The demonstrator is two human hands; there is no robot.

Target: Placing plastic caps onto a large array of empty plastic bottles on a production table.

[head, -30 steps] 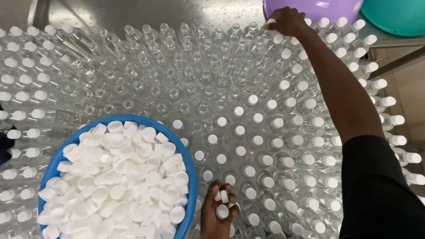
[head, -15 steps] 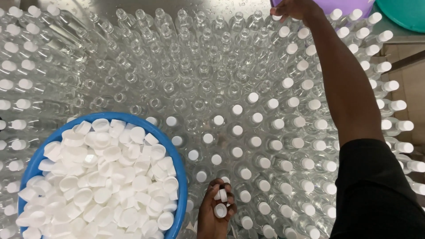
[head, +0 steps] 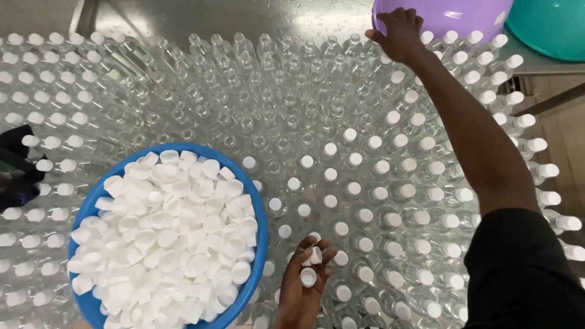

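My left hand (head: 303, 283) hovers low in the middle over the bottles, fingers curled around a few white caps (head: 311, 267). Just to its left stands a blue bowl (head: 261, 210) heaped with white caps (head: 164, 237). My right hand (head: 399, 33) reaches far across and grips the rim of a purple bowl (head: 451, 15) at the top. Clear plastic bottles (head: 274, 122) stand packed together across the whole surface. Those in the middle are uncapped, while the capped bottles (head: 414, 195) fill the right side and the left edge.
A teal bowl (head: 548, 24) sits at the top right beside the purple one. A bare strip of wet metal table (head: 183, 15) shows along the top. A dark sleeve-like shape (head: 15, 164) intrudes at the left edge.
My right hand has stayed on the purple bowl's rim. My left hand still holds caps and has lifted slightly, while the view shifted a little.
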